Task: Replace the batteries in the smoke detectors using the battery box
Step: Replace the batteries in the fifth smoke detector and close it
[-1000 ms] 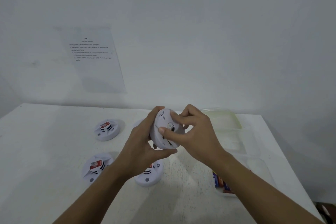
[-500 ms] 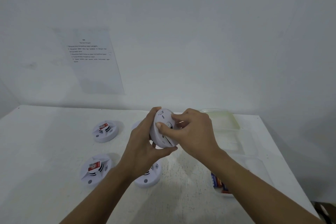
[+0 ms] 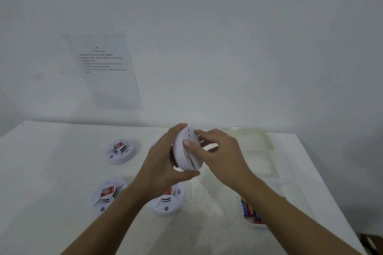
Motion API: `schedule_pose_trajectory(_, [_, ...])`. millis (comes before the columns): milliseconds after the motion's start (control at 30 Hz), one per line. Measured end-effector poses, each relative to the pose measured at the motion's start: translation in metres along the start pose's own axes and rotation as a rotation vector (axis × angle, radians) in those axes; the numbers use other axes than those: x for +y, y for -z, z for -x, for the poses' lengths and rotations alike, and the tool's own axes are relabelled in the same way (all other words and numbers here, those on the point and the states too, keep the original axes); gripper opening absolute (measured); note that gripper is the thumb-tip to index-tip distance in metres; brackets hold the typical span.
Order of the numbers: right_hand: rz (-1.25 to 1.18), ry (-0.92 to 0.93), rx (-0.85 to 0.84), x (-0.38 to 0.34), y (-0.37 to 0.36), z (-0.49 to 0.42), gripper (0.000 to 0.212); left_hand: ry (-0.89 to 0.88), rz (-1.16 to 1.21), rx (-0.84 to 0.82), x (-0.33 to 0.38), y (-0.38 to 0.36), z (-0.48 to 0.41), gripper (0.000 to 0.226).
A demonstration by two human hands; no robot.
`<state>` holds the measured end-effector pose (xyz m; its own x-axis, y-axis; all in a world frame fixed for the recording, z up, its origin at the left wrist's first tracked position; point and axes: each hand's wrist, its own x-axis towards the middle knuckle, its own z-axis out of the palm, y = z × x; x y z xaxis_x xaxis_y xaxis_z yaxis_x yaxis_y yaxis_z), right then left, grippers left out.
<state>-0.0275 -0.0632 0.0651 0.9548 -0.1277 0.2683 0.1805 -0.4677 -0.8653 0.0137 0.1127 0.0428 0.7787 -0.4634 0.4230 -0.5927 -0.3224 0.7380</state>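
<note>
Both hands are up over the middle of the white table (image 3: 51, 172), working one white smoke detector (image 3: 184, 151) that's held on edge in the air. Left hand (image 3: 163, 167) cups it from the left, fingers curled over the top rim and thumb hooked under the bottom edge. Right hand (image 3: 219, 157) grips it from the right side, thumb pressed flat on the detector's face and the other fingers wrapped round the far rim, so both hands are closed on the same unit

Three more detectors sit flat on the table: one far left (image 3: 121, 151), one near left (image 3: 107, 193), and one near the middle (image 3: 167, 203) partly under the left wrist. All three have a red and white label on top

The clear battery box (image 3: 290, 192) is on the right side of the table, and a few batteries (image 3: 249, 210) show in its near corner, just beside the right forearm. Its yellowish lid (image 3: 250, 138) lies at the far right by the wall. There's a printed sheet (image 3: 103, 68) stuck on the wall, text too small to read
</note>
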Motion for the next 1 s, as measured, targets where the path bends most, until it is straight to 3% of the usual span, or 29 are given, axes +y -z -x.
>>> schedule_pose_trajectory(167, [-0.048,-0.043,-0.099,0.007,-0.003,0.004,0.046,0.057,-0.032,-0.022,-0.008,-0.001,0.003,0.099])
schedule_pose_trajectory(300, [-0.098,-0.044,-0.118,0.011,-0.009,0.008,0.031,0.042,-0.098,-0.018,-0.008,0.000,0.004,0.100])
schedule_pose_trajectory(467, [-0.092,0.028,-0.105,0.015,-0.005,0.011,0.055,0.048,0.039,-0.006,-0.001,0.006,0.006,0.089])
schedule_pose_trajectory(567, [-0.003,0.102,-0.080,0.011,0.001,0.011,0.050,0.101,0.133,0.022,0.002,0.008,0.007,0.085])
schedule_pose_trajectory(767, [-0.074,0.176,0.023,0.005,0.004,0.014,0.056,0.114,0.236,0.040,0.004,0.011,0.007,0.089])
schedule_pose_trajectory(1000, [-0.074,0.271,0.001,-0.001,0.010,0.010,0.056,0.111,0.324,0.037,0.006,0.019,0.008,0.094])
